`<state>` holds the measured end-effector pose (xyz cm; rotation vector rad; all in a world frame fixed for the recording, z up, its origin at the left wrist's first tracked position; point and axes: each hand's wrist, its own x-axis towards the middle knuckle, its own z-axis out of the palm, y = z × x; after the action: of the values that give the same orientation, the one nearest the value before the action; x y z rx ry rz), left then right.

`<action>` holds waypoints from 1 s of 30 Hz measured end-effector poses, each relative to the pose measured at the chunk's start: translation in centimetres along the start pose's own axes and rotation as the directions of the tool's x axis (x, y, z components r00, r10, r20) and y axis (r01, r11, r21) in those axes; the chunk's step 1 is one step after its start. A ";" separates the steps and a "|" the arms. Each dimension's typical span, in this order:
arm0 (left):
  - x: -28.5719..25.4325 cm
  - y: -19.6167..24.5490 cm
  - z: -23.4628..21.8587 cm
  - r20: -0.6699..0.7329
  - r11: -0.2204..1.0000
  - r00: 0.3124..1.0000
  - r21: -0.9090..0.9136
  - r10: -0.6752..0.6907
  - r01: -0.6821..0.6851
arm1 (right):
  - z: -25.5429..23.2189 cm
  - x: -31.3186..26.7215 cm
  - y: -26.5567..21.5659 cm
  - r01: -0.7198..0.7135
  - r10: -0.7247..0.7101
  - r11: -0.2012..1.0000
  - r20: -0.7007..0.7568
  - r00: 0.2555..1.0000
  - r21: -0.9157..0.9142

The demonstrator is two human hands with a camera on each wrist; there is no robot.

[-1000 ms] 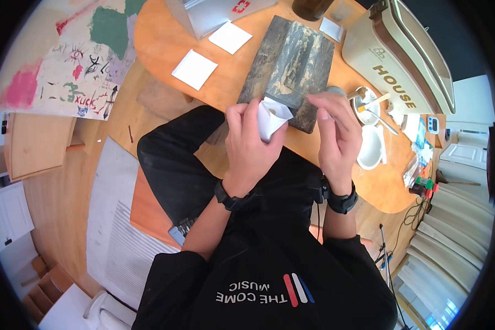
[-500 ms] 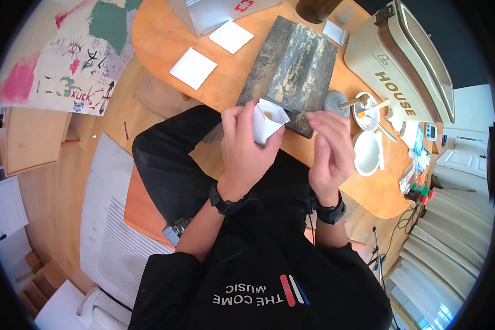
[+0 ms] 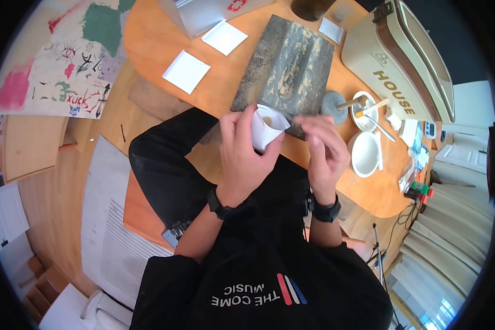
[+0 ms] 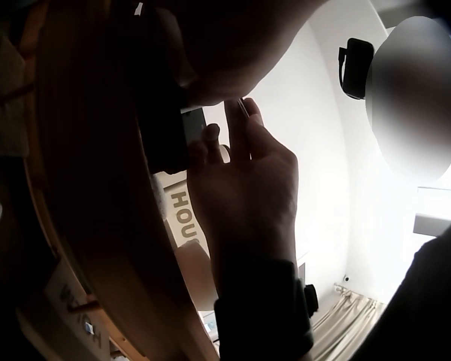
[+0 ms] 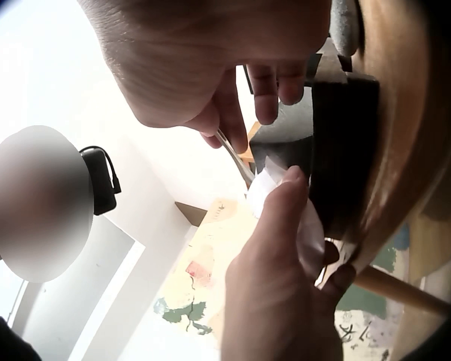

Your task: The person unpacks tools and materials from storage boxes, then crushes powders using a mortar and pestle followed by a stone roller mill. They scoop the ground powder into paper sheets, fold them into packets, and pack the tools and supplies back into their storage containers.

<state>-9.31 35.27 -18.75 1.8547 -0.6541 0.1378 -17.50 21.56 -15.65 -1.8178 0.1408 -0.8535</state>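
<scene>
My left hand (image 3: pixel 245 154) holds a small white paper packet (image 3: pixel 263 137) upright between thumb and fingers. The packet's mouth gapes, showing some tan material inside. To its right my right hand (image 3: pixel 327 157) pinches a slim metal tool (image 5: pixel 237 159), clearest in the right wrist view. That tool points toward the packet's mouth; I cannot tell its exact kind. Just beyond both hands lies a dark grooved slab (image 3: pixel 258 63) with pale tan powder along its channel. The left wrist view is dim and shows the right hand's back (image 4: pixel 244 188).
White square packets (image 3: pixel 186 71) lie left of the slab. On the right stand a grey round stone piece (image 3: pixel 329 104), a white dish (image 3: pixel 357 122) with brushes, a white bowl (image 3: pixel 364 154) and a large beige box (image 3: pixel 363 47) lettered HOUSE. A clear case (image 3: pixel 201 19) is at the back.
The right hand has come lower and closer to the packet. The left hand keeps its hold, the packet's mouth now showing more of the tan contents. The whole view has shifted slightly.
</scene>
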 end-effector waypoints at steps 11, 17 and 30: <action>0.1 -0.1 -0.2 0.017 1.000 1.000 0.019 0.008 -0.009 | 0.0 7.0 -2.1 0.246 -0.194 0.763 0.150 0.969 -0.598; 0.2 -0.1 -0.4 0.023 0.999 0.999 -0.006 -0.035 0.035 | 0.1 5.0 -4.8 0.172 -0.104 0.881 0.173 0.979 -0.441; 0.1 -0.5 0.0 0.015 1.000 1.000 -0.002 -0.007 0.007 | -0.1 3.8 -7.1 0.225 -0.145 0.848 0.198 0.969 -0.481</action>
<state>-8.99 35.37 -19.11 1.8577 -0.6576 0.1187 -16.86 22.75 -7.70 -2.4145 0.0914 -0.8572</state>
